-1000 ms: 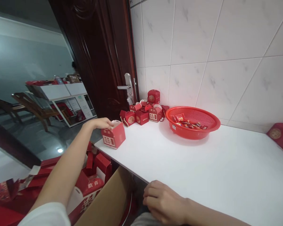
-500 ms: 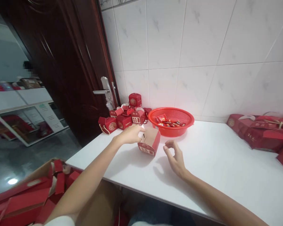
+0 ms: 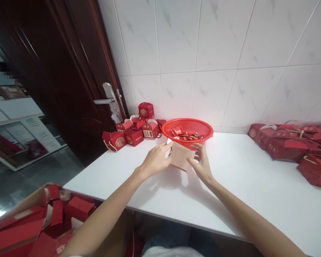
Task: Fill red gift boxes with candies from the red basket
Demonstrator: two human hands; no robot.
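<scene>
A small carton (image 3: pixel 179 155) is tilted above the white table, its plain tan side toward me. My left hand (image 3: pixel 156 159) grips its left end by a white flap between thumb and fingers. At its right edge is my right hand (image 3: pixel 201 162), thumb and fingers curved apart around the corner; whether it presses on the carton is hard to tell. Just behind stands a red basket (image 3: pixel 187 123) with wrapped sweets (image 3: pixel 191 136) inside.
Red gift boxes (image 3: pixel 134 136) are piled at the table's back left, by a dark door (image 3: pixel 56 64). More red boxes (image 3: pixel 289 142) lie at the right. Below left, a carton holds red folded boxes (image 3: pixel 18 228). A tiled wall (image 3: pixel 182 46) rises behind.
The carton has been lifted and turned, so its tan side shows instead of the printed red one. My right hand has come up to its right edge. The view has shifted slightly right.
</scene>
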